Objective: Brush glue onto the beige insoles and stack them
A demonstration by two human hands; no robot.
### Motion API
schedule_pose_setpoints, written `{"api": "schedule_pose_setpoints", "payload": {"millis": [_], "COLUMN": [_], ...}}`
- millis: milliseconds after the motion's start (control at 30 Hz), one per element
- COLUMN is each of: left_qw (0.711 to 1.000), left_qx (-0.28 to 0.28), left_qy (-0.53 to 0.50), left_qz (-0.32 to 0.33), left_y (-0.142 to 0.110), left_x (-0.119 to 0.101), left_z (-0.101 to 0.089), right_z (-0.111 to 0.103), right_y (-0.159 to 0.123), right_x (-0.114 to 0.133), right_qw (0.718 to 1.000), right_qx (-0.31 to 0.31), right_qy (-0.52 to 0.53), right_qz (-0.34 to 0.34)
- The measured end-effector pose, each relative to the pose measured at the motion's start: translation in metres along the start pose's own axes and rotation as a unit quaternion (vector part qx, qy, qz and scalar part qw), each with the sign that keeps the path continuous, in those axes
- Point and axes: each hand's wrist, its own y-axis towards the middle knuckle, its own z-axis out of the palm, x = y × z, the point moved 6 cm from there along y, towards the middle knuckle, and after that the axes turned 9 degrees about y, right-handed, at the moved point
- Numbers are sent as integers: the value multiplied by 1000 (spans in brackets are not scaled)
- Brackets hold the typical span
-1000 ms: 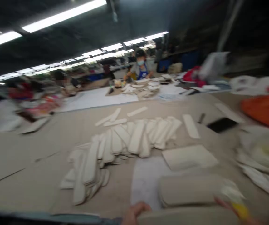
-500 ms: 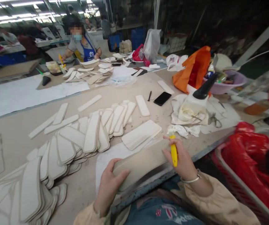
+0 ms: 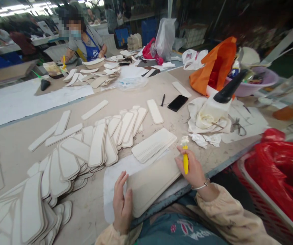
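Note:
A large beige rounded panel [image 3: 154, 182], perhaps with more under it, lies on white paper at the table's front edge. Against its left end stands my left hand [image 3: 122, 200], fingers straight and thumb apart, not wrapped round it. My right hand [image 3: 193, 168] is closed on a yellow-handled brush [image 3: 185, 160], its pale bristles pointing away from me. Fingers of that hand also rest at the panel's right end. Just beyond lies a small fanned stack of pale strips [image 3: 154, 144]. To the left spreads a big heap of similar rounded strips [image 3: 70, 156].
A white container with a black handle [image 3: 219, 105] sits on a cloth at right, near scissors [image 3: 238, 127] and crumpled tissue [image 3: 200, 139]. A phone [image 3: 177, 103] lies behind. A basket with red plastic [image 3: 276, 170] stands beside the table. Across it, a co-worker [image 3: 87, 44] holds a yellow brush.
The panel has come down flat on the paper from a tilted hold. My left hand has loosened from its end and straightened its fingers. My right hand keeps the brush.

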Motion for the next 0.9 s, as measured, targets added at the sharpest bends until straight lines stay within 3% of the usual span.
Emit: {"api": "schedule_pose_setpoints", "payload": {"millis": [100, 233, 367, 533, 733, 900], "left_qw": [997, 971, 961, 949, 953, 959], "left_qx": [41, 156, 186, 268, 256, 192], "left_qy": [-17, 116, 145, 119, 117, 152], "left_qz": [61, 142, 146, 113, 111, 142], "left_y": [-17, -29, -16, 6, 14, 3], "left_x": [-4, -15, -16, -2, 3, 16], "left_z": [2, 7, 5, 17, 22, 23], "right_z": [4, 7, 6, -2, -5, -1], "right_y": [-3, -4, -4, -5, -5, -6], "right_x": [-5, -6, -7, -12, -20, -15], "right_qw": [999, 998, 999, 997, 995, 996], "right_qx": [-6, -1, -8, -28, -48, -43], "right_qy": [30, 34, 29, 22, 39, 46], "right_qz": [38, 45, 42, 71, 83, 63]}}
